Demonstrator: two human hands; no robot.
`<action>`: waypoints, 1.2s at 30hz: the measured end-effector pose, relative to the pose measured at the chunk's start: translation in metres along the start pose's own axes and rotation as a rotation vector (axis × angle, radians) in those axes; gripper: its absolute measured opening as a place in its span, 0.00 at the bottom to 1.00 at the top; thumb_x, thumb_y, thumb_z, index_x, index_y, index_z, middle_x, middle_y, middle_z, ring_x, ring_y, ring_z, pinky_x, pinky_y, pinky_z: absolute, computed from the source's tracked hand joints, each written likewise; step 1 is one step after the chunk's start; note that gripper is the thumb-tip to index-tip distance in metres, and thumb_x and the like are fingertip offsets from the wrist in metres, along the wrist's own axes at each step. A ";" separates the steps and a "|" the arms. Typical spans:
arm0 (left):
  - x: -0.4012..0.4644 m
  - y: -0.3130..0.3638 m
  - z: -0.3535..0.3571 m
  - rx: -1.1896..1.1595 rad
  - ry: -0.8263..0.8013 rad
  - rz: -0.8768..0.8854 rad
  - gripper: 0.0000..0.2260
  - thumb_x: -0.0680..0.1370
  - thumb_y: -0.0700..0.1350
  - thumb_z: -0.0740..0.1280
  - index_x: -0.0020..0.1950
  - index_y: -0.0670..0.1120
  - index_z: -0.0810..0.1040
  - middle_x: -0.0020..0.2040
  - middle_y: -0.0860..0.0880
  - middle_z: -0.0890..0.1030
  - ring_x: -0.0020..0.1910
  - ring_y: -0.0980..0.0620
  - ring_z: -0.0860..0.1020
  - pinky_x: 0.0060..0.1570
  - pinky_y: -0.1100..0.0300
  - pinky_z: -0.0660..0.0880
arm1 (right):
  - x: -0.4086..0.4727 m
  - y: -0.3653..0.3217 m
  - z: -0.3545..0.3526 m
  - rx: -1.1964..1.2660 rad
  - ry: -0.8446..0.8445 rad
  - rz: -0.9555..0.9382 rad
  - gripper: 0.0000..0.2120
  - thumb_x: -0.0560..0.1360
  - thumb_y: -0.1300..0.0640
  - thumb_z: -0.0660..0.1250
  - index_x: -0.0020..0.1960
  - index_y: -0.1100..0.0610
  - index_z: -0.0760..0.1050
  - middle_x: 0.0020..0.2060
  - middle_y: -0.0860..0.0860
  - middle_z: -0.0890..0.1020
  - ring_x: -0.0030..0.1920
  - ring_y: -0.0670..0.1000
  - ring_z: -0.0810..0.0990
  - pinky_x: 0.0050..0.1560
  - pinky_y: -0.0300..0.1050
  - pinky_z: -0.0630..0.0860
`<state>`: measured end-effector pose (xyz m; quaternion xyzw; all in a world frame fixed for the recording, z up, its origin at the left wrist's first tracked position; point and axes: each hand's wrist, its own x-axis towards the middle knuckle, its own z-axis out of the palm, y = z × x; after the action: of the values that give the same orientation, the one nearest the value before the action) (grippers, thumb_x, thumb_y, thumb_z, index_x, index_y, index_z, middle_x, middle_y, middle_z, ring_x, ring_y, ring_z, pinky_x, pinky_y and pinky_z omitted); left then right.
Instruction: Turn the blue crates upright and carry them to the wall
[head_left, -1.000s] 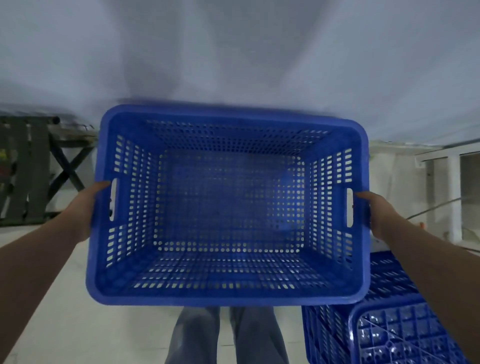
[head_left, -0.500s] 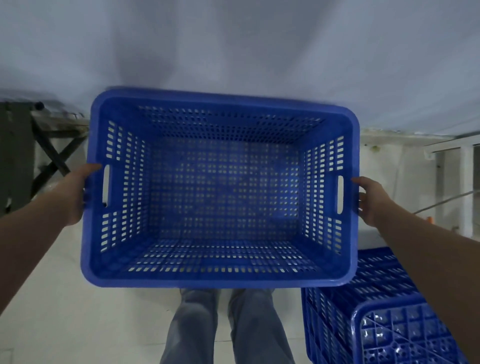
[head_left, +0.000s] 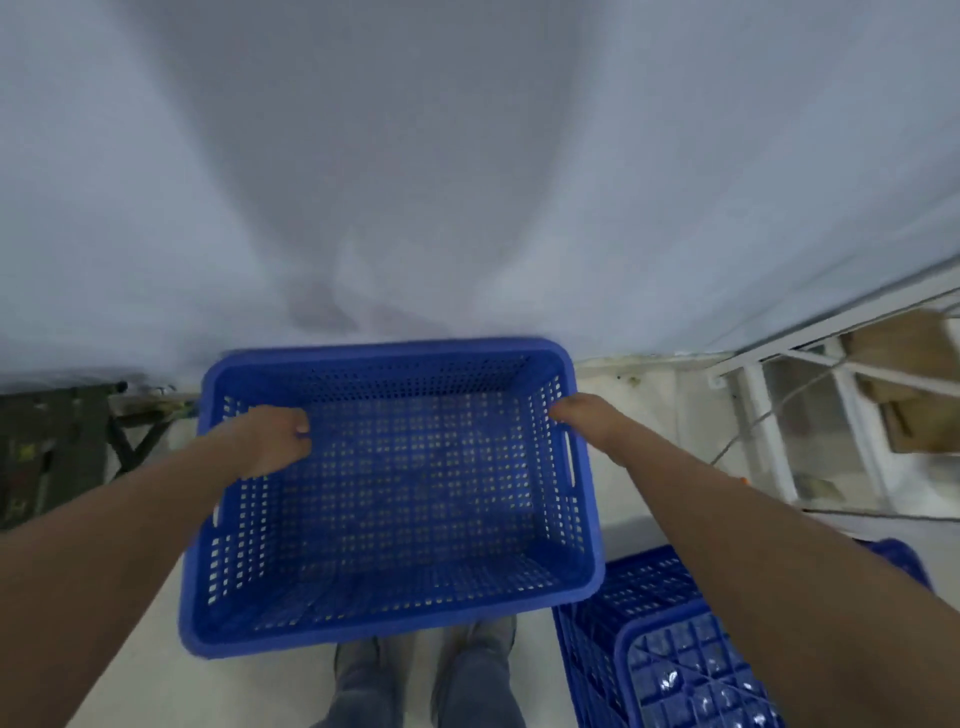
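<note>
The upright blue crate hung open side up between both arms, its far rim close to the wall. The left hand curled over the left rim; the right hand appeared to grip the right rim, though blur hid its fingers. The perforated plastic looked stiff and light, best held at its rims or handle slots. A second crate lay overturned nearby.

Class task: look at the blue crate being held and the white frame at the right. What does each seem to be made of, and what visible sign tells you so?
Blue crate: most likely moulded plastic with a slight sheen; uniform colour, rounded rim, regular grid of holes, moulded handle slots.
White frame: probably painted metal, judging by its thin straight bars and diagonal brace; the blur leaves this open.
</note>
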<state>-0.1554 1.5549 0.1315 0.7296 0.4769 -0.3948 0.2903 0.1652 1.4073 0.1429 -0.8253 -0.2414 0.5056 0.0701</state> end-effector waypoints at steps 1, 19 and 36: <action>-0.024 0.015 -0.026 0.096 0.039 0.068 0.20 0.81 0.50 0.57 0.72 0.46 0.68 0.66 0.46 0.75 0.63 0.46 0.74 0.62 0.56 0.71 | -0.023 -0.014 -0.013 -0.165 0.020 -0.057 0.20 0.78 0.53 0.60 0.65 0.64 0.71 0.66 0.58 0.73 0.65 0.59 0.72 0.63 0.48 0.68; -0.512 0.262 -0.248 0.370 0.869 0.802 0.31 0.80 0.56 0.57 0.79 0.45 0.54 0.78 0.48 0.60 0.76 0.49 0.60 0.72 0.58 0.58 | -0.559 -0.032 -0.254 -0.315 0.920 -0.007 0.27 0.76 0.47 0.57 0.72 0.57 0.63 0.70 0.56 0.69 0.68 0.58 0.69 0.65 0.52 0.69; -0.850 0.467 0.107 0.843 0.789 1.505 0.37 0.79 0.60 0.55 0.80 0.43 0.47 0.80 0.44 0.50 0.79 0.45 0.50 0.77 0.51 0.52 | -0.928 0.313 -0.080 -0.041 1.152 0.710 0.36 0.76 0.42 0.58 0.77 0.56 0.52 0.77 0.54 0.57 0.77 0.55 0.54 0.75 0.56 0.53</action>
<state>0.0463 0.8964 0.8228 0.9711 -0.2368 0.0311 -0.0010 -0.0084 0.7087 0.8112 -0.9935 0.1109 -0.0273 0.0015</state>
